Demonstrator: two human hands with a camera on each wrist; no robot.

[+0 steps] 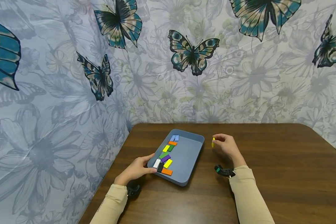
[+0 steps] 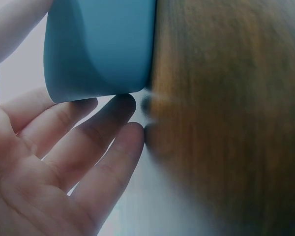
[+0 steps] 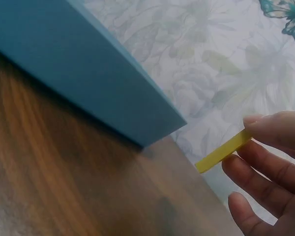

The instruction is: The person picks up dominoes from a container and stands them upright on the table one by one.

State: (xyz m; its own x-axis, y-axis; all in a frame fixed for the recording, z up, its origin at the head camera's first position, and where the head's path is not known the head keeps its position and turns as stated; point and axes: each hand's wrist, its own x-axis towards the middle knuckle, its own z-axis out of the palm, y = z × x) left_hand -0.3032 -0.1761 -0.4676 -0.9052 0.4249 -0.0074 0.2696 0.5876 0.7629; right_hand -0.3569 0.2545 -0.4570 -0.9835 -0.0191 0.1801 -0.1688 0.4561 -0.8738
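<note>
A blue-grey rectangular tray lies at a slant on the table. My left hand grips its near-left corner, thumb at the rim. In the left wrist view, the fingers spread along the tray's outer wall. Along the left side inside the tray lie several small flat blocks, among them a purple block, a white block and an orange block. Right of the tray, my right hand pinches a thin yellow block between thumb and fingertips, above the table.
The brown wooden table stretches right of the tray and toward me. Behind it and to the left hangs a wall covering with flowers and butterflies. Black bands, one being the right wristband, circle both wrists.
</note>
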